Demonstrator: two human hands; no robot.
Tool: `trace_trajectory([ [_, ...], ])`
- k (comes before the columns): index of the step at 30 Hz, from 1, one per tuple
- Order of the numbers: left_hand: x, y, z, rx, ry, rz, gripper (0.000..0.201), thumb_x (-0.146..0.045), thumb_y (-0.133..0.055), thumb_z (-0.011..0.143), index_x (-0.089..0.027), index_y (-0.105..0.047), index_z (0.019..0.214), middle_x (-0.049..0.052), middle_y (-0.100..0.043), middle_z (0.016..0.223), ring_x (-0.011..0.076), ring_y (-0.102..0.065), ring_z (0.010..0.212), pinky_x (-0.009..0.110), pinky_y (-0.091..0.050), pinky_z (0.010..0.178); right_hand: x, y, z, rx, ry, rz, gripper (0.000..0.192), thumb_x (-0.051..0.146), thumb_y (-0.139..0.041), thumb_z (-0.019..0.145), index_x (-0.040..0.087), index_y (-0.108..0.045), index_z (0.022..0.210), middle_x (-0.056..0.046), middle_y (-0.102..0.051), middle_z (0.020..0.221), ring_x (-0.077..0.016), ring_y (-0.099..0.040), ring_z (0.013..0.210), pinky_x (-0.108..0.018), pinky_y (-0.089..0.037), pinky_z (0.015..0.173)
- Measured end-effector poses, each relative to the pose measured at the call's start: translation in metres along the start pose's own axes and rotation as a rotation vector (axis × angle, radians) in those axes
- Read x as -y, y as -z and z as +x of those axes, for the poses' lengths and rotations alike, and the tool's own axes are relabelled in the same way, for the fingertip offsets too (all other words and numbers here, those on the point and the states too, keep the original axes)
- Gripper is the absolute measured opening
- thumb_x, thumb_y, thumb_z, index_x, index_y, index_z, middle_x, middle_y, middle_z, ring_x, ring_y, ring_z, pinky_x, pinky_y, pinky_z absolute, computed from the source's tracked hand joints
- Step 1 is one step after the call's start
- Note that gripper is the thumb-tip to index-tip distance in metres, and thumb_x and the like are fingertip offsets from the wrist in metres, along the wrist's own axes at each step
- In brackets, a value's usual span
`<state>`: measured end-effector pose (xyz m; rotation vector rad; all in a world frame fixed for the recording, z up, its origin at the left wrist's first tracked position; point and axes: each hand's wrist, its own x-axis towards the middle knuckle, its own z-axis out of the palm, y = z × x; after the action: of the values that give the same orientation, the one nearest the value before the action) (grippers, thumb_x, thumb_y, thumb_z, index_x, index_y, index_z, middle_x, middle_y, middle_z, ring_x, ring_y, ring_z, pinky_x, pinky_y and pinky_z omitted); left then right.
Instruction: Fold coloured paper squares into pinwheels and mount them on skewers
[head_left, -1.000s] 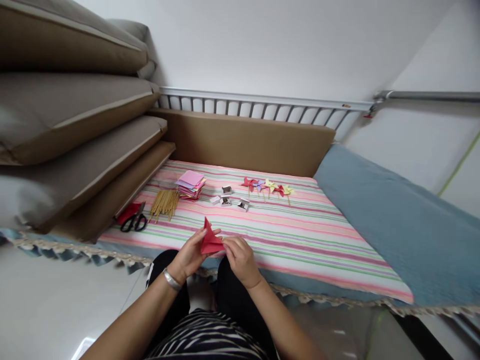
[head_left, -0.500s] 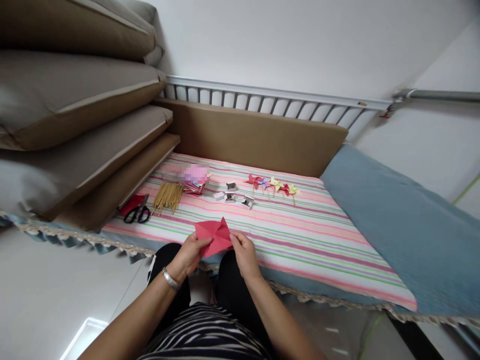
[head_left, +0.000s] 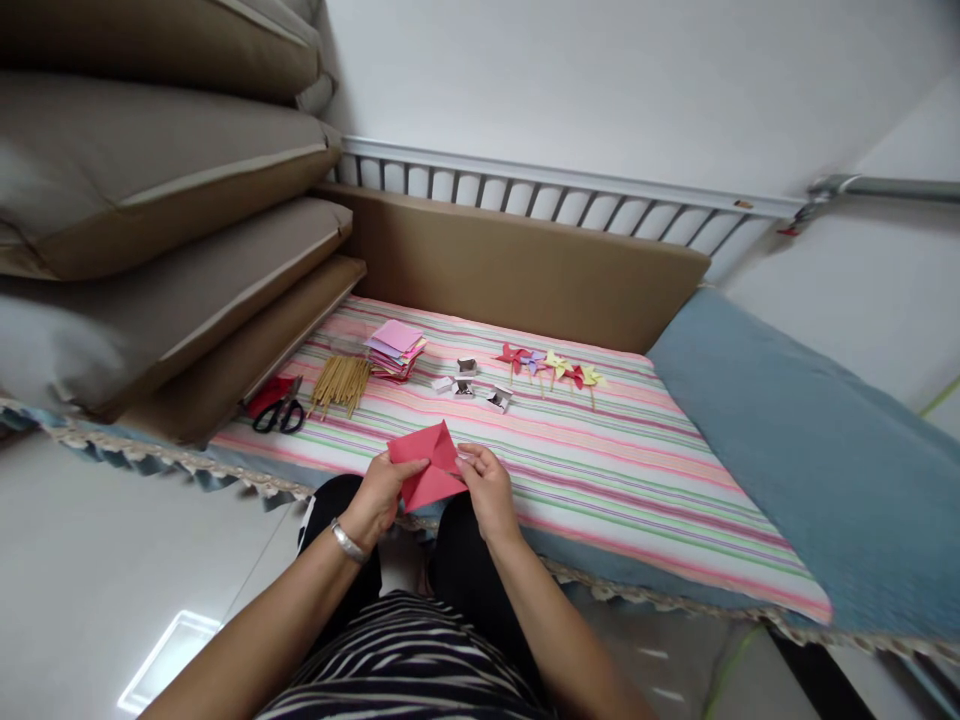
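Observation:
Between my two hands, just above my lap, is a square sheet of red paper (head_left: pixel 431 487) with slits or creases running in from its corners. My left hand (head_left: pixel 384 490) grips its left side, the thumb lying on the upper face near the middle. At the right edge, my right hand (head_left: pixel 486 485) pinches the paper between thumb and fingers. Beyond the hands, on the striped cloth (head_left: pixel 600 470), lie finished paper pinwheels (head_left: pixel 555 364) in red, purple and yellow on sticks. Small open boxes (head_left: pixel 465 386) sit left of them.
To the left are a stack of coloured paper squares (head_left: pixel 396 350), a bundle of thin sticks (head_left: pixel 341 385) and black-handled scissors (head_left: pixel 279 414) beside red paper. Large stacked cushions (head_left: pixel 165 240) rise at far left. A brown panel (head_left: pixel 517 262) stands along the back.
My right fingers have shifted slightly along the paper's right edge, and the paper's right corner sits differently. The whole view has moved a little.

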<state>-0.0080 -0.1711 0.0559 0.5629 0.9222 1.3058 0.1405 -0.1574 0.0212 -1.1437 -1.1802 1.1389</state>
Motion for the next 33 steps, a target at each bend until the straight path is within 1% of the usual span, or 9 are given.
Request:
trace_trajectory([
  [2, -0.002, -0.001, 0.001, -0.041, -0.023, -0.016, 0.038, -0.016, -0.082, 0.049, -0.010, -0.068, 0.084, 0.009, -0.073, 0.073, 0.0228, -0.066, 0.064, 0.034, -0.051, 0.066, 0.009, 0.004, -0.004, -0.033, 0.122, -0.113, 0.027, 0.029, -0.054, 0.080, 0.017, -0.058, 0.104, -0.006, -0.069, 0.086, -0.0187, -0.065, 0.078, -0.033, -0.052, 0.072],
  [5, -0.004, -0.003, 0.004, -0.104, -0.053, -0.073, 0.036, -0.014, -0.082, 0.047, -0.011, -0.068, 0.080, 0.007, -0.073, 0.072, 0.0212, -0.066, 0.063, 0.033, -0.051, 0.066, 0.027, 0.007, -0.016, -0.072, 0.482, -0.433, 0.026, 0.024, -0.053, 0.083, 0.021, -0.060, 0.107, -0.010, -0.063, 0.109, -0.0224, -0.058, 0.102, -0.041, -0.046, 0.089],
  [7, -0.004, -0.004, 0.005, -0.134, -0.062, -0.101, 0.034, -0.013, -0.081, 0.046, -0.012, -0.068, 0.077, 0.005, -0.072, 0.069, 0.0194, -0.064, 0.061, 0.032, -0.050, 0.064, 0.036, 0.004, -0.026, 0.003, 0.700, -0.616, 0.025, 0.019, -0.053, 0.083, 0.023, -0.063, 0.105, -0.010, -0.060, 0.117, -0.0241, -0.051, 0.111, -0.045, -0.041, 0.096],
  [10, -0.002, -0.006, 0.004, -0.152, -0.060, -0.102, 0.025, -0.013, -0.081, 0.045, -0.012, -0.066, 0.065, 0.003, -0.068, 0.059, 0.0150, -0.060, 0.054, 0.026, -0.047, 0.057, 0.040, -0.007, -0.035, 0.174, 0.845, -0.772, 0.026, 0.013, -0.051, 0.083, 0.025, -0.065, 0.102, -0.007, -0.064, 0.110, -0.0239, -0.051, 0.110, -0.046, -0.039, 0.095],
  [15, 0.003, -0.006, 0.003, -0.148, -0.037, -0.106, 0.022, -0.013, -0.081, 0.045, -0.011, -0.066, 0.061, 0.002, -0.067, 0.058, 0.0120, -0.058, 0.052, 0.023, -0.043, 0.051, 0.030, -0.018, -0.031, 0.270, 0.856, -0.878, 0.028, 0.010, -0.047, 0.084, 0.023, -0.065, 0.101, -0.006, -0.066, 0.103, -0.0221, -0.052, 0.105, -0.048, -0.033, 0.100],
  [21, 0.008, -0.004, 0.006, -0.175, -0.044, -0.133, 0.020, -0.015, -0.081, 0.047, -0.012, -0.064, 0.059, 0.000, -0.066, 0.056, 0.0105, -0.056, 0.050, 0.022, -0.042, 0.050, 0.029, -0.011, -0.029, 0.303, 0.856, -0.893, 0.030, 0.009, -0.046, 0.084, 0.023, -0.063, 0.104, -0.007, -0.064, 0.107, -0.0226, -0.050, 0.106, -0.047, -0.034, 0.099],
  [26, 0.010, -0.007, 0.004, -0.163, -0.027, -0.125, 0.020, -0.016, -0.080, 0.049, -0.012, -0.065, 0.061, 0.001, -0.067, 0.057, 0.0121, -0.058, 0.051, 0.024, -0.043, 0.051, 0.034, -0.008, -0.032, 0.277, 0.846, -0.850, 0.020, 0.017, -0.051, 0.085, 0.024, -0.065, 0.096, -0.006, -0.065, 0.100, -0.0218, -0.053, 0.099, -0.047, -0.036, 0.096],
  [28, 0.009, -0.009, 0.003, -0.161, -0.022, -0.120, 0.020, -0.015, -0.080, 0.049, -0.012, -0.065, 0.061, 0.000, -0.066, 0.056, 0.0118, -0.057, 0.049, 0.024, -0.042, 0.050, 0.035, -0.009, -0.029, 0.249, 0.797, -0.798, 0.015, 0.019, -0.053, 0.085, 0.024, -0.066, 0.090, -0.005, -0.066, 0.093, -0.0211, -0.055, 0.093, -0.043, -0.040, 0.089],
  [33, 0.004, -0.012, -0.003, -0.139, -0.008, -0.087, 0.019, -0.017, -0.080, 0.050, -0.013, -0.067, 0.063, 0.001, -0.066, 0.057, 0.0129, -0.058, 0.053, 0.024, -0.043, 0.052, 0.039, -0.012, -0.016, 0.140, 0.545, -0.625, 0.009, 0.022, -0.058, 0.082, 0.022, -0.066, 0.079, -0.003, -0.064, 0.076, -0.0187, -0.057, 0.079, -0.032, -0.045, 0.073],
])
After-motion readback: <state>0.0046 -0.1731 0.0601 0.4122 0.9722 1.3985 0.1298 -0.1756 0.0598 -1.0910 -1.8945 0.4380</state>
